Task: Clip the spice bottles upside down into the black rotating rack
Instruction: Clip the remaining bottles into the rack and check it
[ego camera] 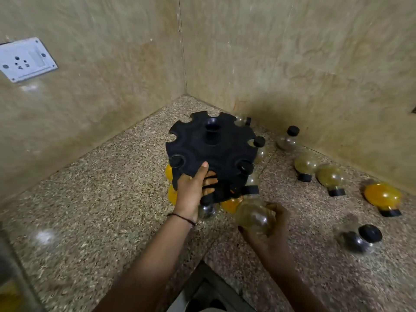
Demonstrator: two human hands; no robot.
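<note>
One rack; five loose bottles; one held bottle.

Reaching forward with the left hand, thumb up and fingers curled in a grip; keeping the right hand lower, fingers wrapped closed, forearm angling inward.

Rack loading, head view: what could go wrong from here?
1. The right hand holds a round bottle by its smooth bulb, cap aimed at the black rack; it may slip while being pushed into a slot.
2. The left hand grips only the rack's near edge; since the rack rotates, it may turn as the bottle goes in, spoiling alignment.
3. Loose bottles lie on the counter, such as the orange one; being round, they could roll if the right arm brushes them.
</note>
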